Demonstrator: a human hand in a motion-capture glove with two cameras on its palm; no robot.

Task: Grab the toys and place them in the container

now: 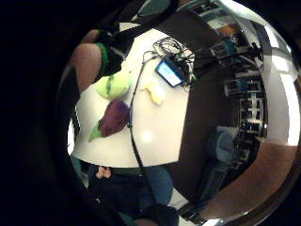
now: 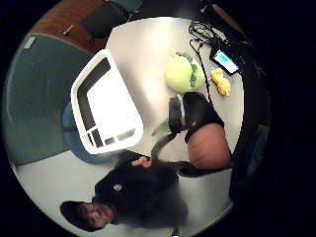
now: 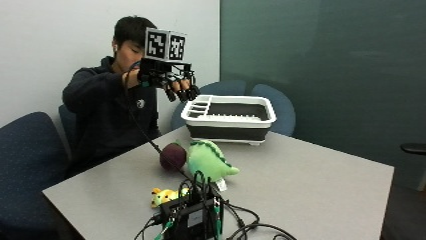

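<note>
Three toys: all soft plush, lying on the grey table [image 3: 319, 175] well below the raised hand, none of them touched.
Green toy [image 3: 208, 160]: one; rounded, fuzzy, pale green body with darker green spikes along its back; it lies nearest under the hand, touching the purple toy.
Purple toy [image 3: 173, 156]: one; plump, egg-shaped, dark purple plush with a green leafy end, seen in the little-finger-side palm view [image 1: 112, 119]; it lies just beside the green toy, on the side toward the person.
Yellow toy [image 3: 166, 196]: one; small, lumpy, bright yellow plush, farthest from the hand, next to the tangle of black cables and a small lit device [image 3: 194, 220].
Container [image 3: 229, 119]: one; a rectangular white plastic basket with a dark lower band, rounded corners and slotted compartments at one end; it stands on the table beside and below the hand, and its inside shows no toy in the thumb-side palm view [image 2: 104, 106].
Right hand [image 3: 178, 84]: gloved in black, held up in the air at the person's chest height, above the table edge near the container; the fingers hang loosely curled downward, holding nothing and touching nothing.
Table: one; smooth, matt grey top with an angled edge.
</note>
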